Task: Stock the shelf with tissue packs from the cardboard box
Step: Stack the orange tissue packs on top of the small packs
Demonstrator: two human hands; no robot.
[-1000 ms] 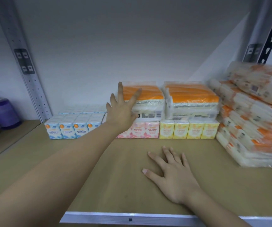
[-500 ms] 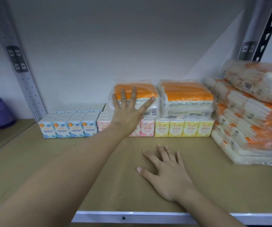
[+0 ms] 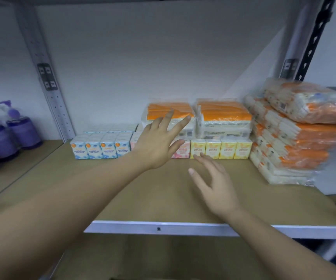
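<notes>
Brown shelf [image 3: 122, 190] against a white wall, tissue packs along its back edge: blue mini packs [image 3: 100, 148] toward the left, yellow mini packs [image 3: 220, 149] mid-right, two orange packs [image 3: 223, 120] stacked on top, big orange bundles [image 3: 296, 142] at the right edge. Left hand [image 3: 157, 146] with fingers spread, holding nothing, in front of the pink packs [image 3: 182, 151]. Right hand [image 3: 213, 184] spread over the shelf, empty. Purple bottles [image 3: 7, 136] sit on the neighbouring shelf, left.

Two hands [image 3: 157, 146], two orange-topped tissue packs [image 3: 224, 120], four yellow mini-packs [image 3: 220, 148]
</notes>
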